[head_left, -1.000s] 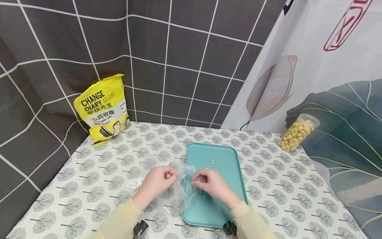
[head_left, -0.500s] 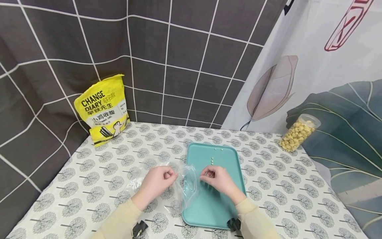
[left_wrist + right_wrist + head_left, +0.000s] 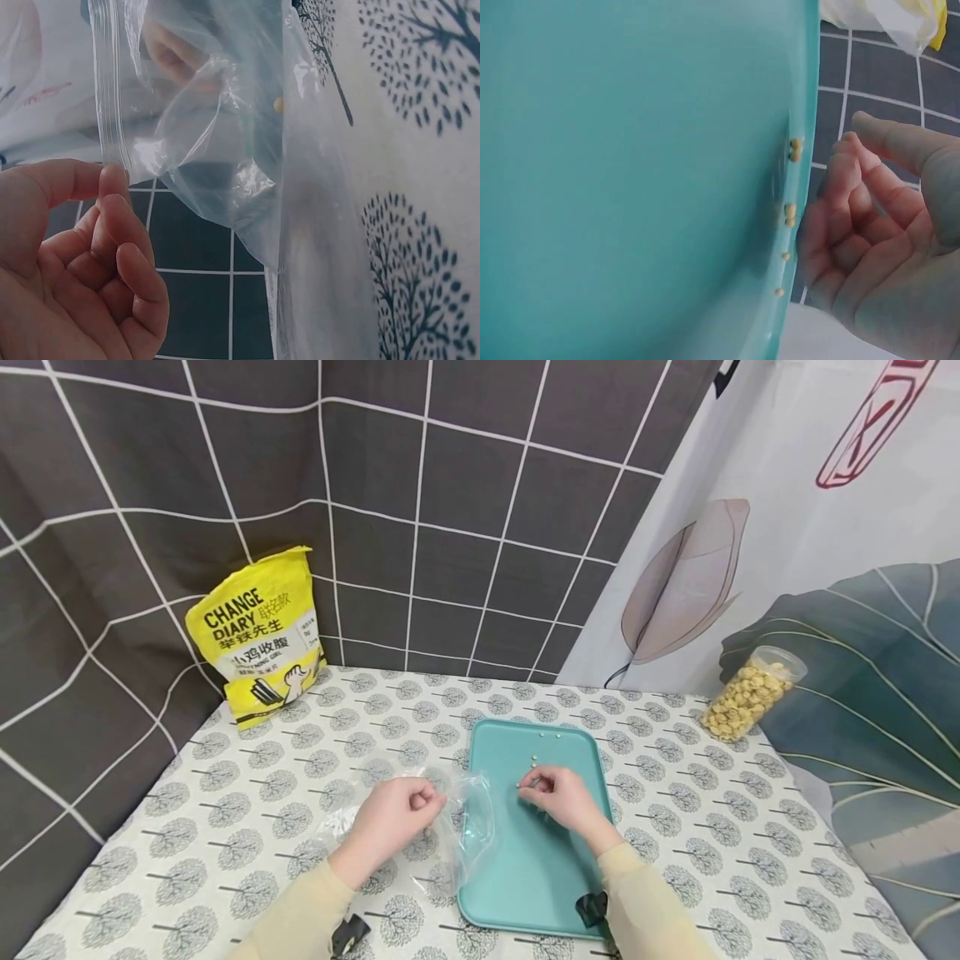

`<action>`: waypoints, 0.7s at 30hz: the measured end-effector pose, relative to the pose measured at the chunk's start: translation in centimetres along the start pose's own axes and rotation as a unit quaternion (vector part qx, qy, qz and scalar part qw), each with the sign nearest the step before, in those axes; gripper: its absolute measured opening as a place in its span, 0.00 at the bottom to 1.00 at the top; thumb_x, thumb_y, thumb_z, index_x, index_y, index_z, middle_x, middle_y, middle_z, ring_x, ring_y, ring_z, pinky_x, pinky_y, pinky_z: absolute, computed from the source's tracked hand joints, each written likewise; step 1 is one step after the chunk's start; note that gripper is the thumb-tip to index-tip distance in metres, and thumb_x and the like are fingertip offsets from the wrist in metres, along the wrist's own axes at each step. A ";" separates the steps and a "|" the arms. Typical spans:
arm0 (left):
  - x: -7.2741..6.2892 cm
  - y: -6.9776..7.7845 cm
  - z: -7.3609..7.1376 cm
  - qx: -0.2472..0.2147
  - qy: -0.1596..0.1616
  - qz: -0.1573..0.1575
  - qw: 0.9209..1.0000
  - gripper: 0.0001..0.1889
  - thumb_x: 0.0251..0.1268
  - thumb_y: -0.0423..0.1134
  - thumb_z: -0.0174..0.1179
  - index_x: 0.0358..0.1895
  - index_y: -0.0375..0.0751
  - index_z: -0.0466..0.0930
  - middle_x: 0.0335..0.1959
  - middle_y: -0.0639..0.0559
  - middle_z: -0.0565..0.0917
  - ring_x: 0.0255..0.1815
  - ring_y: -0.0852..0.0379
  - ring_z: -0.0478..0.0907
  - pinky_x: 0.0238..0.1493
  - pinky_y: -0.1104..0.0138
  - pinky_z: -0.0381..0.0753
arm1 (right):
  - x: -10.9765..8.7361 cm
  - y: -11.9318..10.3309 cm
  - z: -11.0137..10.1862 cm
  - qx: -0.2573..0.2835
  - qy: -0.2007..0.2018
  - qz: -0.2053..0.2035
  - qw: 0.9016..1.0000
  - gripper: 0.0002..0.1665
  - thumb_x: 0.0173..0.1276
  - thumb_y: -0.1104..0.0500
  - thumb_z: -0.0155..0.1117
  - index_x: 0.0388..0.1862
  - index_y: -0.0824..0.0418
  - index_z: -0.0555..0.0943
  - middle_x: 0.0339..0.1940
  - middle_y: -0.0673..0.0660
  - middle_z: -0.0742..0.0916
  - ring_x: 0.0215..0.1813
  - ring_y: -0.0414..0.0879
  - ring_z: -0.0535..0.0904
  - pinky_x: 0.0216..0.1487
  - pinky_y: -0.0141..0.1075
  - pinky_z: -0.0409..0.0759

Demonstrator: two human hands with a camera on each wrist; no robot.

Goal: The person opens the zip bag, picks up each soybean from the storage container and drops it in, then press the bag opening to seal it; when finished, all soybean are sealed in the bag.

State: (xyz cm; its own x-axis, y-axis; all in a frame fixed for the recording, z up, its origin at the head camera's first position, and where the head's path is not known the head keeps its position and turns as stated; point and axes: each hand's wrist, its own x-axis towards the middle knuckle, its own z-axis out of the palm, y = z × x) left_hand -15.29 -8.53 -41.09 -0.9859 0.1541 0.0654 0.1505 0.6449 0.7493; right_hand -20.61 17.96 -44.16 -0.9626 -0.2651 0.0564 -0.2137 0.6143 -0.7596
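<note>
Beside the tray's left edge, my left hand (image 3: 401, 818) pinches the rim of a clear zip bag (image 3: 472, 827) between thumb and forefinger. The bag's mouth spreads over the tray's edge. In the left wrist view, one small yellow bean (image 3: 279, 105) shows against the bag's plastic. My right hand (image 3: 558, 793) is over the teal tray (image 3: 525, 877), its thumb and forefinger slightly apart and the other fingers loosely curled. Nothing shows between its fingertips in the right wrist view. Several small round beans (image 3: 790, 214) lie on the tray, some close to those fingertips.
A yellow snack bag (image 3: 258, 639) stands at the back left against the dark checked curtain (image 3: 465, 510). At the back right leans a clear jar of popcorn-like pieces (image 3: 750, 693). A tree-patterned cloth (image 3: 675, 877) covers the table.
My right hand has moved away from the bag's mouth, to the right and slightly back over the tray toward the beans. The left hand has kept its hold on the bag.
</note>
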 end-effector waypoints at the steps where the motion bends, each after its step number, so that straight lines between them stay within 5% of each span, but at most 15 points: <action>1: 0.0 0.0 0.0 0.000 0.000 0.000 1.000 0.13 0.64 0.41 0.59 0.20 0.50 0.73 0.14 0.60 0.70 0.18 0.62 0.66 0.29 0.68 0.72 | 0.1 0.1 0.0 -0.004 0.002 0.012 1.000 0.03 0.58 0.63 0.67 0.30 0.60 0.81 0.17 0.49 0.79 0.17 0.38 0.69 0.18 0.30 0.70; 8: -0.1 0.0 0.0 -0.003 -0.001 0.004 1.000 0.11 0.63 0.41 0.59 0.21 0.49 0.75 0.15 0.61 0.71 0.17 0.63 0.67 0.27 0.70 0.72 | 1.2 0.4 0.0 -0.037 0.012 0.083 0.996 0.04 0.57 0.63 0.69 0.30 0.59 0.81 0.20 0.50 0.78 0.20 0.40 0.70 0.21 0.30 0.69; 21: -0.3 0.1 0.1 -0.006 -0.004 0.010 1.000 0.10 0.62 0.41 0.59 0.22 0.50 0.76 0.14 0.61 0.69 0.17 0.64 0.65 0.25 0.71 0.71 | 2.1 0.1 0.4 -0.091 -0.015 0.088 0.992 0.04 0.57 0.62 0.68 0.32 0.59 0.83 0.21 0.51 0.77 0.23 0.42 0.68 0.24 0.32 0.67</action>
State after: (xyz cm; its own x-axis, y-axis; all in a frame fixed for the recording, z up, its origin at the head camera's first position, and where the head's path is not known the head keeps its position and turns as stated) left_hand -14.99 -8.37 -41.09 -0.9821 0.1726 0.0756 0.1694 0.6332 0.7552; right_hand -22.61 17.21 -44.38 -0.9827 -0.1632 -0.0880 -0.0729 0.7764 -0.6260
